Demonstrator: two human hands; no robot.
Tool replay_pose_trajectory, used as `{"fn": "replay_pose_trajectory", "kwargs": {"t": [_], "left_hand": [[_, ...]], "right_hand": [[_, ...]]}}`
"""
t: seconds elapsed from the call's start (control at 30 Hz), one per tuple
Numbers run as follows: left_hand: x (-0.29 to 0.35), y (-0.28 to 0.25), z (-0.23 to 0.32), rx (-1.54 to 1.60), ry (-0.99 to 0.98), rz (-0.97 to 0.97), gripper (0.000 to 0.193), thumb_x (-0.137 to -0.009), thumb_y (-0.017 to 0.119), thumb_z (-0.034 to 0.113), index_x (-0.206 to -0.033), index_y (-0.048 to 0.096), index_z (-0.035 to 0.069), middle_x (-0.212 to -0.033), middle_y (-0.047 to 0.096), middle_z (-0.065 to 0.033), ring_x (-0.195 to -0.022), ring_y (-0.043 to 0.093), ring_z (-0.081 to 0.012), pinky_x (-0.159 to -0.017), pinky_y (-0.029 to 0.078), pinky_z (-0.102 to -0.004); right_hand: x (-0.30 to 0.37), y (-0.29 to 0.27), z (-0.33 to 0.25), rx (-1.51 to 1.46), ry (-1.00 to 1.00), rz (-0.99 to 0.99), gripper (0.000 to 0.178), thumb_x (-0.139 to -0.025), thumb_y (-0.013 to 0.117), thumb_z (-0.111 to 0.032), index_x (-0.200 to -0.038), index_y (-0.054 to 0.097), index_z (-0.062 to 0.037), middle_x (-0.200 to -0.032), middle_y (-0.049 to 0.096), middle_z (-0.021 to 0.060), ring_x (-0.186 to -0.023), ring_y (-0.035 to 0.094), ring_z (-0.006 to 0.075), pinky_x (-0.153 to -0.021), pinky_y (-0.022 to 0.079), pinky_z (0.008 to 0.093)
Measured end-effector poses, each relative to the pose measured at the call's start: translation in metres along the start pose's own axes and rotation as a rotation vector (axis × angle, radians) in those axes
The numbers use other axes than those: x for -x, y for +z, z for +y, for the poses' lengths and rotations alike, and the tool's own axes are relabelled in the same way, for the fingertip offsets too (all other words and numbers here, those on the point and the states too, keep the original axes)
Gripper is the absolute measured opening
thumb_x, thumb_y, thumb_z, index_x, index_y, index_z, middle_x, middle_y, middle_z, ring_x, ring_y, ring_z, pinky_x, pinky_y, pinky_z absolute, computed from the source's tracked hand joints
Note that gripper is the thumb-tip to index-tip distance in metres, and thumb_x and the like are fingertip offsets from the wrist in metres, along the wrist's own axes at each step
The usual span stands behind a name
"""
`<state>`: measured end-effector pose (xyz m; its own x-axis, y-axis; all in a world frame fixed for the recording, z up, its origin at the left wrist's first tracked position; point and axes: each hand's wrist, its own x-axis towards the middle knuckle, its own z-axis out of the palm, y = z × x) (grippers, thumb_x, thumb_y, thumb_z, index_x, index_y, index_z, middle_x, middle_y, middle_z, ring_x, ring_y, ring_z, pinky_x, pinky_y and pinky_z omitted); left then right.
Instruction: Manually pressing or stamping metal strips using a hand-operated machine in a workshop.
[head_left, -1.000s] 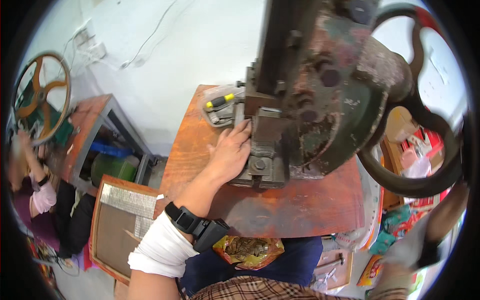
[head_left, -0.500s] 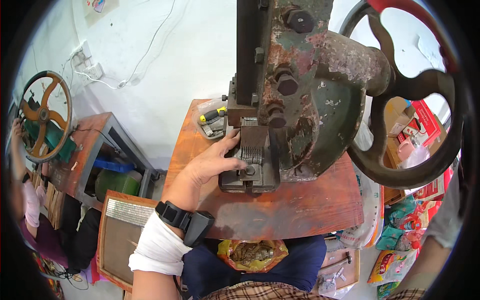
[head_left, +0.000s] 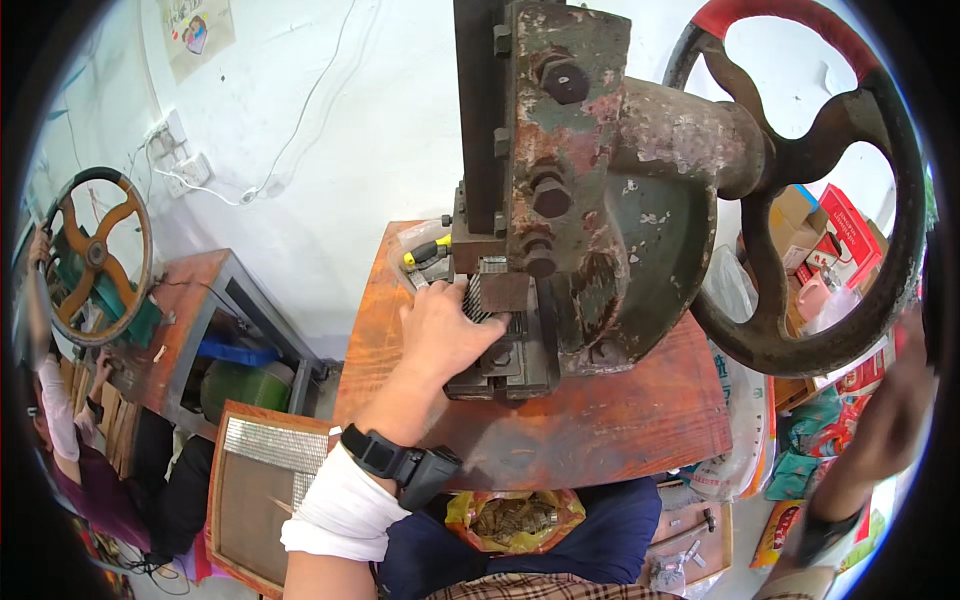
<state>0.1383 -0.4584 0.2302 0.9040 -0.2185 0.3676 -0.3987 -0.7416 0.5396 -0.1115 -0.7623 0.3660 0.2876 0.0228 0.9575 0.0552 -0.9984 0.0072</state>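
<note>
My left hand (head_left: 450,328) reaches in from below to the die (head_left: 500,375) of a green, worn hand press (head_left: 565,215). Its thumb and fingers close around a ridged metal strip (head_left: 474,297) beneath the press's upper block (head_left: 504,292); part of the strip is hidden by the hand and block. At the far right, my right hand (head_left: 908,365) is smeared by motion beside the rim of the large handwheel (head_left: 775,350). Its fingers cannot be made out, nor whether they touch the rim.
A tray with a yellow-and-black-handled tool (head_left: 425,252) sits behind my left hand. A yellow bag of metal pieces (head_left: 460,515) rests in my lap. A framed board (head_left: 235,500) stands lower left. At far left, another person's hand (head_left: 40,245) touches a second handwheel (head_left: 95,250).
My left hand has drawn its fingers in closer around the strip. My right forearm has swung up beside the handwheel. The whole view has shifted slightly.
</note>
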Motion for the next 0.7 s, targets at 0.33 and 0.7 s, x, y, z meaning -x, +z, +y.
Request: {"fn": "replay_pose_trajectory", "kwargs": {"t": [0.33,0.7], "left_hand": [[-0.013,0.023,0.007,-0.262,0.192,0.181,0.037,-0.07,0.072,0.036,-0.089,0.065,0.004,-0.088,0.063,-0.0127,-0.088,0.059,-0.0282,-0.078,0.043,-0.0438],[0.111,-0.048,-0.048,2.071,-0.838,0.062,0.054,-0.089,0.045,0.05,-0.102,0.054,-0.002,-0.078,0.049,-0.0082,-0.066,0.043,-0.0181,-0.055,0.037,-0.0293]], "right_hand": [[0.13,0.069,-0.038,-0.419,0.289,-0.407,0.025,-0.065,0.067,0.007,-0.089,0.063,-0.0012,-0.098,0.056,0.0145,-0.087,0.055,0.0296,-0.074,0.047,0.0338],[0.183,0.098,-0.051,-0.628,0.562,-0.624,0.021,-0.07,0.067,0.002,-0.091,0.062,0.0002,-0.106,0.055,0.0172,-0.095,0.055,0.0321,-0.081,0.047,0.0388]]}}
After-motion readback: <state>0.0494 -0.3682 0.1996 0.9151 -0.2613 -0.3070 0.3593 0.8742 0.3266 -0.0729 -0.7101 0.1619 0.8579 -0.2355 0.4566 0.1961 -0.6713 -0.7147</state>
